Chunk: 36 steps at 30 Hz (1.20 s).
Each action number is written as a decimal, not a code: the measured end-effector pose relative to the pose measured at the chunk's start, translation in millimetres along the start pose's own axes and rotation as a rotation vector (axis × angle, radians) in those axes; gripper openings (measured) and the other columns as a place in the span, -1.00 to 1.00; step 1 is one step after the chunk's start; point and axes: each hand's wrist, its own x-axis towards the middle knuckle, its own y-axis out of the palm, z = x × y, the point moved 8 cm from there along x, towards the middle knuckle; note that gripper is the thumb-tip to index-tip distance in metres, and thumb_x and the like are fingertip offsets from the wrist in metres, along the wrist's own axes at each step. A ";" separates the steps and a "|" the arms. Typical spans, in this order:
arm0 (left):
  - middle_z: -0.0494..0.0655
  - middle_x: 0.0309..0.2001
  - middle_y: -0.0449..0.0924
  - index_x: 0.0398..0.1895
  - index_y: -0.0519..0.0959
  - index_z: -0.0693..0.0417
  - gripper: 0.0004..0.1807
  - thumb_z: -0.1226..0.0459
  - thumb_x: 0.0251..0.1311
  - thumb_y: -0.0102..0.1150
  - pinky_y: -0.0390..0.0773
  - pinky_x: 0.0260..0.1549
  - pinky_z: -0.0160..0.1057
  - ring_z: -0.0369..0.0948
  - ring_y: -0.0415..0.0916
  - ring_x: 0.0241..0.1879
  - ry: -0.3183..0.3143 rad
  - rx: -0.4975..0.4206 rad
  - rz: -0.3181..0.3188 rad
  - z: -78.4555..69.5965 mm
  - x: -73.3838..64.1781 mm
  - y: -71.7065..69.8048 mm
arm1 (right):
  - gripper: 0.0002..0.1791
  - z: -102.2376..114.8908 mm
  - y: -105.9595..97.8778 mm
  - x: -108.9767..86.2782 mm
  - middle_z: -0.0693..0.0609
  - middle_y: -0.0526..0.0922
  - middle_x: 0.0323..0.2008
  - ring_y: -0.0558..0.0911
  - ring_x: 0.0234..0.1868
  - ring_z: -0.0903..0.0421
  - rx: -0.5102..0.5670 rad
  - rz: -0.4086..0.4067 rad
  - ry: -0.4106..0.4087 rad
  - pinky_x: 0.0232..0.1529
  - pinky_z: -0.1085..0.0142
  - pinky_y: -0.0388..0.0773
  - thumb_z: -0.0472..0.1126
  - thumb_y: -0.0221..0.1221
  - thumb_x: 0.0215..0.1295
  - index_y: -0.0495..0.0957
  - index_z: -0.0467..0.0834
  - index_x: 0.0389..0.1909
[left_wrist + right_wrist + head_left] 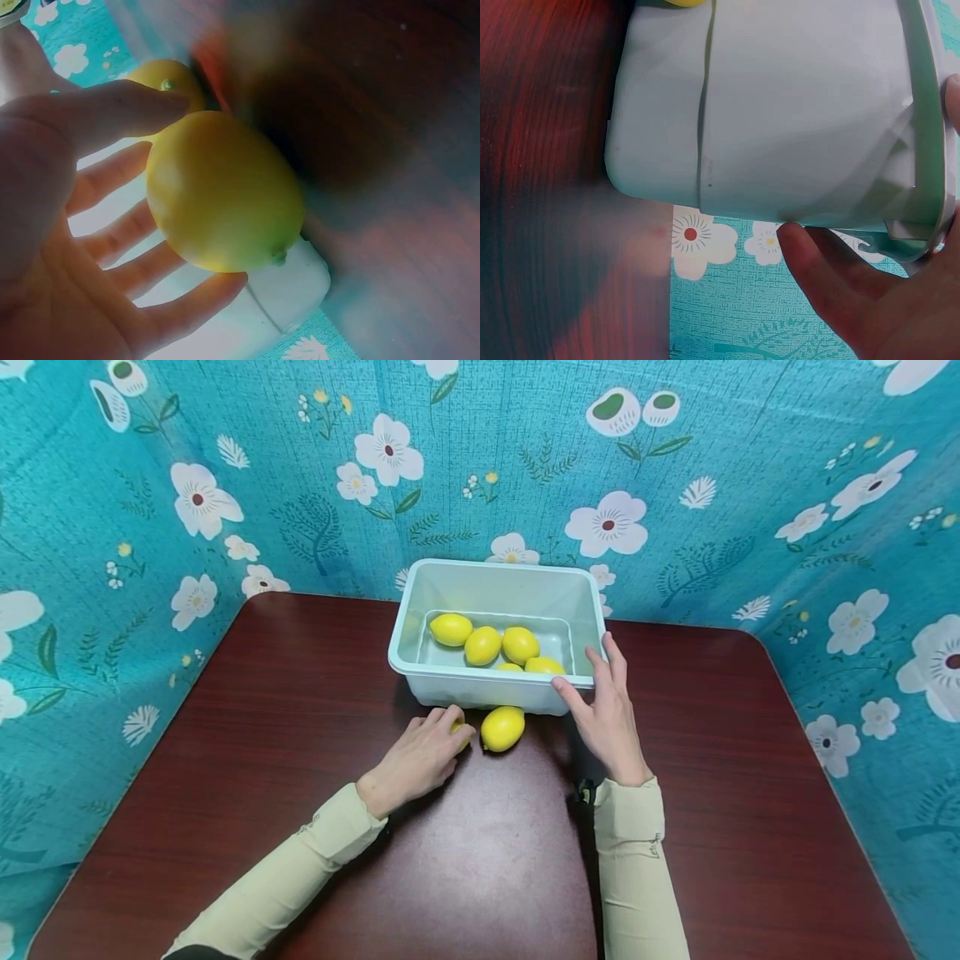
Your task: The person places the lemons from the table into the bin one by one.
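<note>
My left hand (pixel 420 756) holds a yellow lemon (pixel 225 191) on the table, thumb on one side and fingers curled about the other. In the head view the fingers mostly cover it. Just to its right, against the front of a pale blue plastic bin (pixel 480 689), lies another lemon (pixel 502 729). Several lemons (pixel 483 646) lie inside the bin, some partly hidden by its front wall. At the bin's right front corner, my right hand (pixel 609 718) grips the rim, its thumb at the front and fingers along the right side.
The dark reddish-brown table (pixel 247 718) extends to both sides of the bin. A turquoise flowered cloth (pixel 480 468) hangs close behind the bin and around the table's sides.
</note>
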 end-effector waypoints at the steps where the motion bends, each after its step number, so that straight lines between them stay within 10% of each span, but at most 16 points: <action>1: -0.07 -0.13 0.40 -0.14 0.51 -0.01 -0.73 0.35 0.07 0.27 0.49 -0.39 -0.16 -0.06 0.39 -0.20 0.004 0.003 -0.003 0.0 -0.1 0.1 | -0.19 0.1 0.1 0.0 0.02 -0.12 0.55 0.18 0.46 -0.10 0.001 0.001 -0.001 0.29 -0.15 0.31 0.13 0.18 0.30 0.21 -0.25 0.40; 36: -0.08 -0.20 0.34 -0.14 0.47 0.02 -0.59 0.35 -0.09 0.42 0.35 -0.61 -0.29 -0.08 0.37 -0.29 -0.045 -0.028 0.095 5.1 -4.6 9.2 | -0.18 1.1 -0.4 0.0 0.03 -0.12 0.55 0.19 0.45 -0.11 -0.007 -0.004 -0.010 0.28 -0.15 0.32 0.16 0.17 0.29 0.21 -0.25 0.40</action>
